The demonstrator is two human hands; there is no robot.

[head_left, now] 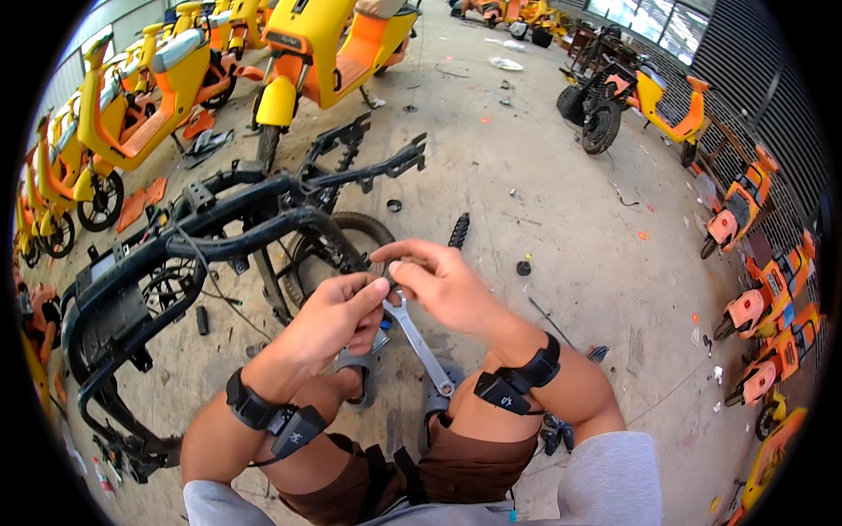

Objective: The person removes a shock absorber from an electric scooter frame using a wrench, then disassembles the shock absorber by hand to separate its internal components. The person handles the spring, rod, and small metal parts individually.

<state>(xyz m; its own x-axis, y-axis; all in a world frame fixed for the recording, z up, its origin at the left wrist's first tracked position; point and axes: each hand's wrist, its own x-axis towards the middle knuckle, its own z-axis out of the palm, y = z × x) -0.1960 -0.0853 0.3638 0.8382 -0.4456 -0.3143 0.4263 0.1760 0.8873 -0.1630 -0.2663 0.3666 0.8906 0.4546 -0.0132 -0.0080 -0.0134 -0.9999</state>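
Note:
My left hand (338,317) is closed, its thumb and fingertips pressed together. Against it, my right hand (443,285) has thumb and forefinger brought close in a pinch. Whatever small thing sits between the fingertips is hidden. A silver combination wrench (421,343) slants below the hands, its open jaw at the fingers and its ring end over my right shoe. I cannot tell which hand, if either, bears it. Just beyond my hands stands a stripped black scooter frame (232,249) with a wheel (364,230) behind its near end.
A black coil-spring shock absorber (459,231) and a small black round part (524,266) lie on the concrete floor. Yellow-and-orange scooters (149,114) crowd the far left; others (745,209) line the right wall. A dark glove (557,433) rests beside my right leg.

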